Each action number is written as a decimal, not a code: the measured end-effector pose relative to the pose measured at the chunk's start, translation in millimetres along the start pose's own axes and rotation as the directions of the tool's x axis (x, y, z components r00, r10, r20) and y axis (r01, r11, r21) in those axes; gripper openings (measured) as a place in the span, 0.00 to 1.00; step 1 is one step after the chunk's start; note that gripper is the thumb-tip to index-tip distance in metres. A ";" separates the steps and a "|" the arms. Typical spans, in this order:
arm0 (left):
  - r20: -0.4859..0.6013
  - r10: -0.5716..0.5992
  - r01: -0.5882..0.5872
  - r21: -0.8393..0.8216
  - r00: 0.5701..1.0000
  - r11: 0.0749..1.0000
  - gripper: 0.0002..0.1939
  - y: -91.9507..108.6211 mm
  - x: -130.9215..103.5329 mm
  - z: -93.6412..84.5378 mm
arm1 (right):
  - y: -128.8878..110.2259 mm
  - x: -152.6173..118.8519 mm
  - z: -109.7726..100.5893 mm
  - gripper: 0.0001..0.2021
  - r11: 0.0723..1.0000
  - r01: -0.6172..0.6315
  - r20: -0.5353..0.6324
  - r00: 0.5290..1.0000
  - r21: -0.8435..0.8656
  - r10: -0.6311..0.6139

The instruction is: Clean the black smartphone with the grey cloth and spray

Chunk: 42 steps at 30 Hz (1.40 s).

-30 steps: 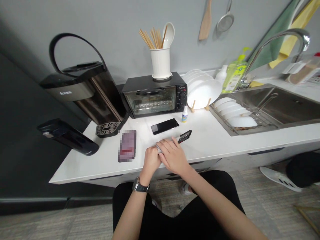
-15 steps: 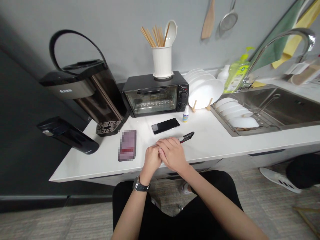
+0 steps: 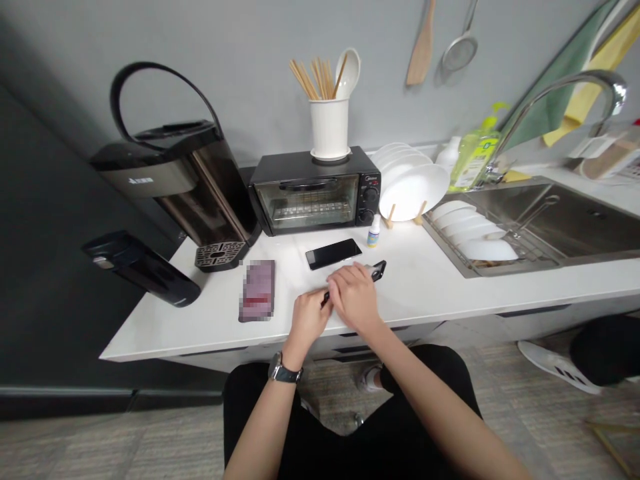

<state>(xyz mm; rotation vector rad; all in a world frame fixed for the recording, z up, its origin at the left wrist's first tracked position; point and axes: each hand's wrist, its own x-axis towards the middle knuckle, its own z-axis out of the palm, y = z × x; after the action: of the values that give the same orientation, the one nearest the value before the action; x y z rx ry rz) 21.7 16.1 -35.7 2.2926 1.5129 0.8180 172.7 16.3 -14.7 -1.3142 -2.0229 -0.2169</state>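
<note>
A slim tool with a black, pierced end (image 3: 380, 269) and a pale grey part beside it lies slantwise across my hands above the counter's front. My right hand (image 3: 354, 293) is closed over its middle, knuckles up, hiding its kind. My left hand (image 3: 310, 315), with a watch on the wrist, is closed around the lower end, where a bit of black shows between the hands. Just beyond them a black phone (image 3: 334, 254) lies flat. A small white spray bottle (image 3: 373, 233) stands behind the tool's tip. To the left lies a blurred purple flat item (image 3: 258, 291).
A toaster oven (image 3: 310, 193) stands at the back, bearing a white utensil holder (image 3: 330, 127). Left are a water dispenser (image 3: 200, 193) and a dark flask (image 3: 143, 269). Plates (image 3: 415, 192) and a sink (image 3: 565, 213) are right. Another person's shoe (image 3: 557, 367) shows on the floor.
My hands have moved slightly apart, exposing a black bit of the tool between them. My right hand and the tool's pierced end have turned a little. The view has shifted slightly.
</note>
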 end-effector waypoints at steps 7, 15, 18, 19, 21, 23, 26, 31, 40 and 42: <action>0.012 0.034 -0.033 -0.034 0.999 0.999 0.11 -2.1 -0.4 -0.6 | 42.3 -4.2 -10.8 0.17 0.993 0.104 0.086 0.991 -0.062 -0.099; -0.013 0.013 -0.014 -0.069 1.000 0.998 0.13 -1.5 1.7 2.0 | 45.2 10.8 -13.0 0.17 0.969 -0.195 -0.036 0.981 -0.152 0.192; 0.008 0.005 -0.005 0.019 1.000 1.000 0.12 -7.1 1.2 3.7 | -8.2 3.1 1.3 0.14 0.999 -0.051 -0.002 0.999 0.007 0.051; 0.012 -0.004 0.004 0.045 1.000 0.999 0.11 -9.1 1.0 4.2 | -20.9 0.7 4.9 0.13 0.998 0.012 0.017 1.000 0.056 -0.013; 0.014 -0.019 0.018 0.070 1.000 0.997 0.10 -11.9 0.7 4.4 | -29.9 -2.5 7.9 0.14 0.986 0.125 0.050 0.990 0.109 -0.131; 0.018 -0.018 0.017 0.074 1.000 0.997 0.10 -11.7 0.6 3.6 | -14.7 -2.7 4.2 0.16 0.980 0.181 0.079 0.979 0.087 -0.188; 0.021 0.002 -0.003 0.037 1.000 0.999 0.11 -5.5 0.8 1.2 | 37.0 2.5 -11.3 0.16 0.995 0.086 0.124 0.989 -0.041 -0.080; -0.024 -0.016 0.015 -0.040 1.000 0.999 0.14 3.9 2.0 1.3 | 79.3 14.2 -23.6 0.21 0.975 -0.153 0.045 0.986 -0.164 0.162; 0.011 0.007 -0.007 0.023 1.000 1.000 0.12 -12.1 0.6 2.5 | -21.8 4.1 10.2 0.15 0.987 0.149 0.078 0.985 0.057 -0.153; 0.015 0.026 -0.026 0.000 1.000 1.000 0.12 -10.5 -0.6 1.2 | 8.5 4.7 0.0 0.16 0.993 0.118 0.111 0.987 -0.001 -0.117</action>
<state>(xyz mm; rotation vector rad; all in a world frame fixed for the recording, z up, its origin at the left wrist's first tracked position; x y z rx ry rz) 14.3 20.0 -42.2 2.3181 1.4792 0.8064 178.8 23.8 -13.6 -1.2364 -2.1983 -0.2101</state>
